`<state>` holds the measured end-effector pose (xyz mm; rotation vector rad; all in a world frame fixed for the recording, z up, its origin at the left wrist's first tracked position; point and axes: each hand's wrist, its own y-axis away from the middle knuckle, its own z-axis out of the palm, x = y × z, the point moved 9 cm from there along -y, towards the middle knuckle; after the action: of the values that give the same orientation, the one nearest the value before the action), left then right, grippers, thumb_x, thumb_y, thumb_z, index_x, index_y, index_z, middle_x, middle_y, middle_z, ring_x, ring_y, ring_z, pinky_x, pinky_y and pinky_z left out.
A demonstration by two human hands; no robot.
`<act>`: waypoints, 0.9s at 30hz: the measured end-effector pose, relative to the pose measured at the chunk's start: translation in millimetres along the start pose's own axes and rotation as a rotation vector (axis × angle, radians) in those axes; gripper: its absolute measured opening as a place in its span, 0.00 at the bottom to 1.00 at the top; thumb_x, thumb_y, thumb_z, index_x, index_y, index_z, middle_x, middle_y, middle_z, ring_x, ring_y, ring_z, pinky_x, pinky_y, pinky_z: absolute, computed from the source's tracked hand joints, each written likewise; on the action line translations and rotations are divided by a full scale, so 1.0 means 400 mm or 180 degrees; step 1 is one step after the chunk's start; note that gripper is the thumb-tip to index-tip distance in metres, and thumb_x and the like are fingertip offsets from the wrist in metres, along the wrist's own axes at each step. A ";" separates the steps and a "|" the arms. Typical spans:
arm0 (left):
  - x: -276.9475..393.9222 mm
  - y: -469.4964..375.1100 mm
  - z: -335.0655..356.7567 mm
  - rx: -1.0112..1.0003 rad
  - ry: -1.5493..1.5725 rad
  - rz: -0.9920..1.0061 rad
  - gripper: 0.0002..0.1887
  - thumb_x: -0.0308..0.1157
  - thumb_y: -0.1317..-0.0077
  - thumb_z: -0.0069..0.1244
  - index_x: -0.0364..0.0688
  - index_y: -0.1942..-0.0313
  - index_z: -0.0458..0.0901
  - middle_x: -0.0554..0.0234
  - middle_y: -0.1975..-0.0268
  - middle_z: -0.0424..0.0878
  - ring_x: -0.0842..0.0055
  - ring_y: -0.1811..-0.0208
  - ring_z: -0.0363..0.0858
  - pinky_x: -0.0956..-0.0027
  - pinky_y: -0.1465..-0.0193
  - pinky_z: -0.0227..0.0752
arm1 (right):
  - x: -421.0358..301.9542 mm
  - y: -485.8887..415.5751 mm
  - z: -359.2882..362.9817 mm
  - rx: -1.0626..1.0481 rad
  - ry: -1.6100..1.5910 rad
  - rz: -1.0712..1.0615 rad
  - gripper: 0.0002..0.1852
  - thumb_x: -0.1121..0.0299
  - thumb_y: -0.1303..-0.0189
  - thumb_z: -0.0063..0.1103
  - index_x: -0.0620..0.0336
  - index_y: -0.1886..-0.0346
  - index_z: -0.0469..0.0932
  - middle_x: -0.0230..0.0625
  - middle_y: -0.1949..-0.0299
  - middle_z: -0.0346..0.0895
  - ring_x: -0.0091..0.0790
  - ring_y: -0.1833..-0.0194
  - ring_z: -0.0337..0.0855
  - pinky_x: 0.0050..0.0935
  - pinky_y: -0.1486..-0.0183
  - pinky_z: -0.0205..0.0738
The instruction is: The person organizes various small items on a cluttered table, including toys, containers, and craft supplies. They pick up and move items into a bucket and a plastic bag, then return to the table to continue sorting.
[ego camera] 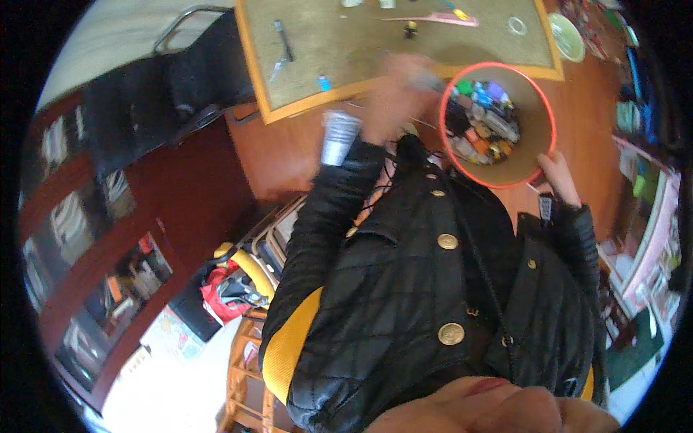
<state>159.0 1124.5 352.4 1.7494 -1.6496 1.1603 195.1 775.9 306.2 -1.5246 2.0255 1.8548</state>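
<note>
My right hand grips the near right rim of a round bin with an orange-red edge. Inside it lie several small coloured pieces, too jumbled to name. Motion blurs my left hand, which is beside the bin's left rim near the table's front edge; something greyish shows at its fingers, but a hold cannot be made out. On the wood-edged table are a pink comb, a small black and yellow figure, a dark pen-like object, a small blue object and a clear ring.
A black chair stands left of the table, by a dark red cabinet with glass panes. A pale green basin is beyond the table's right edge. Lower left are a wooden rack and a red bag. Shelving lines the right.
</note>
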 end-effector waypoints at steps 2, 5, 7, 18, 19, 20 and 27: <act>0.199 0.016 0.203 -0.2053 0.0457 0.1008 0.21 0.35 0.46 0.54 0.38 0.52 0.72 0.51 0.56 0.75 0.59 0.53 0.74 0.62 0.50 0.69 | 0.001 0.008 0.002 0.0007 -0.0048 -0.0047 0.12 0.68 0.43 0.42 0.68 0.65 0.72 0.35 0.81 0.73 0.28 0.84 0.73 0.24 0.80 0.72; 0.303 0.021 0.208 -0.1141 -0.0019 0.1899 0.17 0.36 0.42 0.48 0.40 0.54 0.72 0.49 0.54 0.74 0.61 0.53 0.74 0.62 0.50 0.68 | 0.017 0.013 -0.004 0.0089 0.0055 -0.0124 0.11 0.69 0.44 0.43 0.68 0.64 0.72 0.37 0.79 0.73 0.29 0.83 0.74 0.25 0.80 0.72; 0.167 0.008 0.122 -0.0482 -0.0216 0.1465 0.09 0.35 0.47 0.51 0.41 0.69 0.77 0.56 0.66 0.77 0.61 0.65 0.75 0.58 0.62 0.69 | 0.047 0.017 -0.006 0.0128 -0.0021 0.0083 0.12 0.69 0.45 0.43 0.68 0.64 0.71 0.39 0.78 0.74 0.30 0.82 0.75 0.26 0.80 0.72; -0.610 0.142 -0.232 0.1387 -0.1013 -0.2236 0.14 0.42 0.38 0.40 0.40 0.65 0.73 0.48 0.69 0.76 0.57 0.68 0.75 0.59 0.65 0.68 | 0.083 0.010 0.003 -0.0025 -0.0010 0.0081 0.14 0.67 0.44 0.42 0.71 0.67 0.73 0.41 0.77 0.76 0.31 0.84 0.75 0.25 0.81 0.71; -0.614 0.138 -0.277 0.1648 -0.0907 -0.2255 0.12 0.38 0.39 0.42 0.39 0.65 0.74 0.47 0.69 0.76 0.56 0.67 0.76 0.58 0.65 0.68 | 0.094 0.010 0.004 -0.0037 -0.0019 0.0220 0.14 0.67 0.44 0.42 0.71 0.66 0.73 0.41 0.77 0.76 0.30 0.84 0.75 0.24 0.81 0.71; -0.585 0.125 -0.332 0.2069 -0.1239 -0.1924 0.10 0.35 0.40 0.44 0.38 0.65 0.74 0.46 0.70 0.76 0.55 0.66 0.77 0.58 0.65 0.68 | 0.096 0.012 0.003 -0.0019 -0.0176 0.0220 0.15 0.67 0.44 0.42 0.71 0.65 0.74 0.41 0.76 0.77 0.30 0.84 0.75 0.24 0.81 0.72; -0.667 0.091 -0.413 0.1221 -0.2303 -0.2118 0.13 0.33 0.42 0.50 0.38 0.58 0.74 0.42 0.61 0.74 0.52 0.60 0.75 0.57 0.57 0.71 | 0.095 0.016 0.011 -0.0143 -0.0233 0.0140 0.14 0.68 0.43 0.41 0.71 0.65 0.74 0.41 0.74 0.78 0.30 0.83 0.75 0.24 0.81 0.72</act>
<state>102.5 1403.2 214.3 2.8990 -0.9981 0.5638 168.5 754.5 287.9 -1.4107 2.0154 1.9542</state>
